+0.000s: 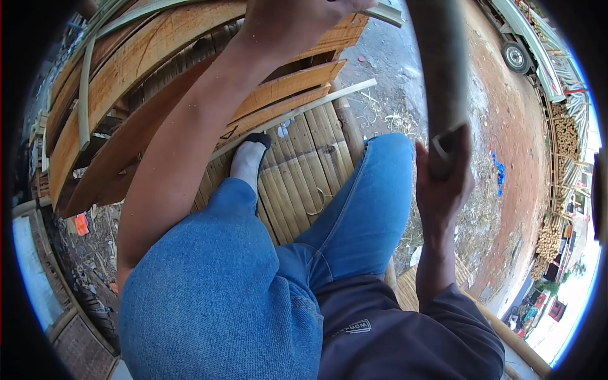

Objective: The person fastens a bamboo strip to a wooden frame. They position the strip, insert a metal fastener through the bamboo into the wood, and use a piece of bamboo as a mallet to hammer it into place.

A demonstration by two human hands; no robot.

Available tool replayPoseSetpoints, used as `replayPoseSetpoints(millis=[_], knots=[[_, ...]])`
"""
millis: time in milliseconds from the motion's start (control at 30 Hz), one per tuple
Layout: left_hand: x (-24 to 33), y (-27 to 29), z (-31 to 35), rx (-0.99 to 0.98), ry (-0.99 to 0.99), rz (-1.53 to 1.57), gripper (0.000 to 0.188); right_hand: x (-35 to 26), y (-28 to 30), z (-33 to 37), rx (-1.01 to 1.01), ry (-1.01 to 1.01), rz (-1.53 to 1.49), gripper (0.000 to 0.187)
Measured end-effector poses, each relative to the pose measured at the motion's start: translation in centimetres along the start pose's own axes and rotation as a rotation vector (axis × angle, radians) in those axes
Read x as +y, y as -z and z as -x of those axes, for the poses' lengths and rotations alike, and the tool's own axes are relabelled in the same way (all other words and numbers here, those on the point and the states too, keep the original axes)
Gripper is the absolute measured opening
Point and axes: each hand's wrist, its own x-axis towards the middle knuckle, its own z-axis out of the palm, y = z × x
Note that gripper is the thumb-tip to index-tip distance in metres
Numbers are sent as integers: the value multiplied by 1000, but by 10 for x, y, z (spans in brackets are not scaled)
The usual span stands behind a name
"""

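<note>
My right hand (446,196) is wrapped round the lower end of a long grey-green bamboo pole (438,69). The pole's hollow end shows at my fingers, and its far part is blurred and runs out past the upper edge. My left arm reaches forward across the planks, and my left hand (291,22) is at the upper edge, its fingers mostly cut off. Close beside that hand lies the end of a pale flat strip (385,14); whether they touch cannot be made out.
Curved-looking orange-brown wooden planks (266,95) are stacked at the left, with thin strips (84,95) leaning on them. My foot (250,158) stands on a split-bamboo platform (304,171). Right of it are dirt ground, blue scrap (499,174), a truck wheel (516,57) and bundled poles (563,133).
</note>
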Motion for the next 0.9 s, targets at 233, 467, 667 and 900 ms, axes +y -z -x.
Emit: replayPoseSetpoints(millis=[233, 467, 667, 900], knots=[[3, -1, -1, -1, 61, -41, 6, 1, -2, -4, -57, 5, 35, 74], [1, -3, 1, 41, -45, -3, 6, 7, -5, -3, 113, 61, -16, 75], [0, -3, -3, 9, -14, -19, 8, 3, -7, -3, 56, 54, -57, 76], [0, -2, 0, 38, -82, 41, 9, 2, -8, 2, 5, -26, -101, 78]])
